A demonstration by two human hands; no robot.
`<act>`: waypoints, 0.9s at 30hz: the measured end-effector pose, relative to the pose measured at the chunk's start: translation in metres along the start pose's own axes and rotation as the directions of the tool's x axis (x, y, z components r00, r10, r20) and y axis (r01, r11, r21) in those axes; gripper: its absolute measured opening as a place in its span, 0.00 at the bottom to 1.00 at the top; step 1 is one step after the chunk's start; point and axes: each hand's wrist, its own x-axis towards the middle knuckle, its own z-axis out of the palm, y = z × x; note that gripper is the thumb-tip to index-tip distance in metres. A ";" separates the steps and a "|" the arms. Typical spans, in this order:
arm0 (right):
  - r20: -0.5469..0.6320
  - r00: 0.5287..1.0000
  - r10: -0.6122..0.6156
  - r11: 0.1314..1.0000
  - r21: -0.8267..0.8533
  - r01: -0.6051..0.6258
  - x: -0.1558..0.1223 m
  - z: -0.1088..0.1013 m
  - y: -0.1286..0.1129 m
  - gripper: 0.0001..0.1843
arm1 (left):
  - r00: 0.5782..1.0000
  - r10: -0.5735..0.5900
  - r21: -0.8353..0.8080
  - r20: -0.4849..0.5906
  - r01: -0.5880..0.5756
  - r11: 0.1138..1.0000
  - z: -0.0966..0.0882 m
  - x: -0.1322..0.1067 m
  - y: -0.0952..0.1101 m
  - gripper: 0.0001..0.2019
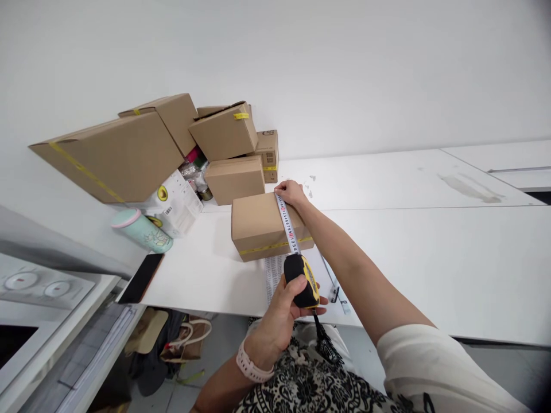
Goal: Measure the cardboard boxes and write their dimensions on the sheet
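A small cardboard box (257,223) with a yellow tape strip lies on the white table (430,258). My left hand (282,315) is closed round a black and yellow tape measure case (302,281) at the box's near edge. The white tape blade (287,223) runs across the box top. My right hand (293,194) pinches the blade's end against the box's far edge. A pink watch band sits on my left wrist.
Several cardboard boxes (129,152) are stacked against the wall at the back left, with a white carton (176,203) and a mint-green bottle (144,229) beside them. A black phone (142,277) lies at the table's left edge. A printed paper (275,275) and a pen (331,281) lie under my arms. Bags sit on the floor.
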 end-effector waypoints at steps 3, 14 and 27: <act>0.002 1.000 -0.004 0.998 0.068 0.004 0.001 0.000 -0.002 0.09 | 0.998 -0.030 -0.015 0.050 0.031 0.999 -0.003 0.003 0.002 0.29; -0.249 0.890 0.381 0.705 0.701 -0.105 -0.083 -0.064 0.075 0.16 | 0.862 0.506 0.235 0.004 -0.493 0.838 -0.118 -0.016 0.018 0.38; 0.027 0.995 0.092 0.812 0.576 -0.091 -0.162 -0.064 0.055 0.28 | 0.837 0.547 0.262 -0.021 -0.523 0.811 -0.168 0.032 0.077 0.33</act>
